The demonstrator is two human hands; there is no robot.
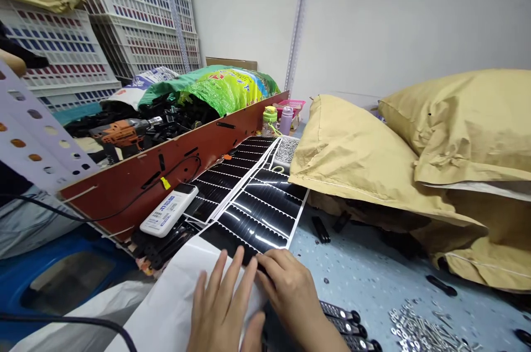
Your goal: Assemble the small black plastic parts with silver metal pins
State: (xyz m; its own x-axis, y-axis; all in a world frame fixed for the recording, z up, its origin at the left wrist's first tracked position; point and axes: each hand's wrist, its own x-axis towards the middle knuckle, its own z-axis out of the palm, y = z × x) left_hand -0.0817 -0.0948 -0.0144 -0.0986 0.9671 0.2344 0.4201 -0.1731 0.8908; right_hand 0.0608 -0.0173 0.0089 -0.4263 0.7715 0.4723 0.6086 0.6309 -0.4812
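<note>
My left hand (226,305) lies flat with spread fingers on a blank white sheet (182,280). Beside it, my right hand (290,291) has its thumb and fingers curled together at the lower edge of a sheet of black stickers (261,211). What those fingertips hold is hidden. The sticker sheet is glossy, with scalloped white lines between its strips. A second black sticker sheet (232,175) lies to its left. Partly under my right wrist are several black perforated plastic parts (342,319).
A white device (169,211) lies beside the brown board (145,180). Behind the board are an orange power tool (118,133), black parts and a green sack (232,89). Tan sacks (357,147) stand right; loose screws (427,330) lie on the blue table. Two bottles (286,119) stand behind.
</note>
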